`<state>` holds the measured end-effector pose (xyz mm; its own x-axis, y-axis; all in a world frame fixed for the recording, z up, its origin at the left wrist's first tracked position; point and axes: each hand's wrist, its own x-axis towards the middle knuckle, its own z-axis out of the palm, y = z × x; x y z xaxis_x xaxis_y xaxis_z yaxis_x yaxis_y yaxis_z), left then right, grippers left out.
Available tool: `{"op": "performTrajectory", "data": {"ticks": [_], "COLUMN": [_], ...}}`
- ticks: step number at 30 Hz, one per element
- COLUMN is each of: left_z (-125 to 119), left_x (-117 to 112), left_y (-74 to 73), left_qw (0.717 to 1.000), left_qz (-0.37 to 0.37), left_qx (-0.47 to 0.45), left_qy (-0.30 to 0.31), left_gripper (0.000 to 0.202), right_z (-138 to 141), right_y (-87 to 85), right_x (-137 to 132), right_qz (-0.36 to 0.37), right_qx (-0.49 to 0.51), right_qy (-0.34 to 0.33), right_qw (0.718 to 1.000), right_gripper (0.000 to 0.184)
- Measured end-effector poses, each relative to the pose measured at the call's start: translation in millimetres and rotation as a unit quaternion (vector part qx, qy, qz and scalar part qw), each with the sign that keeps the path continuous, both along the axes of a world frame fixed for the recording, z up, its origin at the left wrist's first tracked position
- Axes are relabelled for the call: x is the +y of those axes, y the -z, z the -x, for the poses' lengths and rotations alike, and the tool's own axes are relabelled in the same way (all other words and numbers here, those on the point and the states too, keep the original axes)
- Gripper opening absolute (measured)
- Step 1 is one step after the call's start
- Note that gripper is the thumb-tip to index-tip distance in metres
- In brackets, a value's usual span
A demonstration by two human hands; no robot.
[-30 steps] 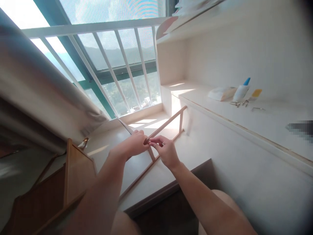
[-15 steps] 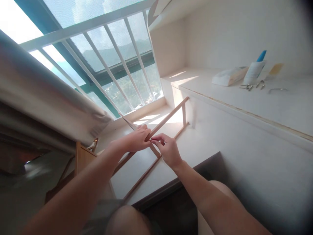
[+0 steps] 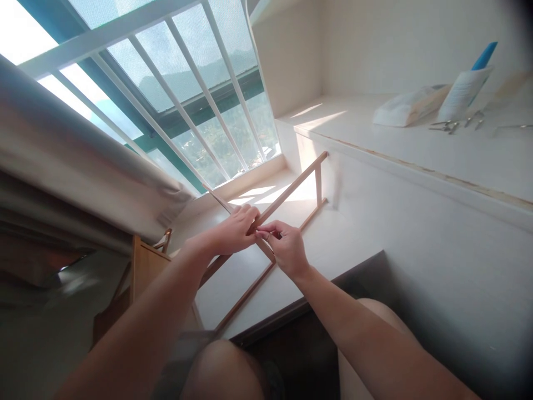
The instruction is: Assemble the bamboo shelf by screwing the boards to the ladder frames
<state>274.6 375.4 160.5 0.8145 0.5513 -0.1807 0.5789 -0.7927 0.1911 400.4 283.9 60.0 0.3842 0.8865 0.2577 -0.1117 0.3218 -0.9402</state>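
Note:
A slim brown wooden frame (image 3: 291,190), made of long bars joined by short crosspieces, stands on a white surface (image 3: 237,283) in front of me. My left hand (image 3: 239,229) is wrapped round its upper bar near a crosspiece. Close against the left fingers, my right hand (image 3: 287,247) pinches at the same bar from the right. Something small seems to sit between the right thumb and forefinger, too small to name. The left hand covers part of the joint.
On the white ledge (image 3: 416,150) at right lie small metal hardware pieces (image 3: 447,126), a white plastic bag (image 3: 403,105) and a white tube with a blue top (image 3: 466,91). A wooden chair (image 3: 145,266), a curtain (image 3: 95,155) and a barred window (image 3: 187,105) are at left.
My view has shifted, so the ledge items appear farther right and higher. Both hands stay at the same place on the wooden bar, the right fingers still pinched.

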Motion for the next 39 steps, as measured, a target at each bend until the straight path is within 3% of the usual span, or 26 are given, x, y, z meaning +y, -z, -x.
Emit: {"op": "performTrajectory", "data": {"ticks": [5,15,24,32,39], "left_z": [0,2,7,2,3], "left_x": [-1,0,-3,-9,-8], "left_y": [-1.6,-1.3,-3.7,-5.0,-2.5], "left_qw": [1.0,0.999,0.995,0.996,0.995], "left_qz": [0.006,0.028,0.062,0.058,0.066], "left_qx": [-0.017,-0.043,-0.072,-0.064,-0.074], "left_qy": [0.005,0.012,0.02,0.018,0.026], "left_gripper": [0.024,0.055,0.058,0.063,0.074], "right_z": [5,10,15,5,-1], "right_y": [-0.1,0.8,8.2,-4.2,-8.9], "right_x": [5,15,20,13,6], "right_qz": [0.004,-0.004,-0.003,-0.012,-0.046], "right_qx": [0.058,0.158,0.217,0.064,-0.103], "right_qy": [-0.025,-0.086,-0.113,-0.07,-0.02], "right_qw": [0.998,0.984,0.97,0.995,0.993], "right_gripper": [0.017,0.022,0.032,0.032,0.028]}}
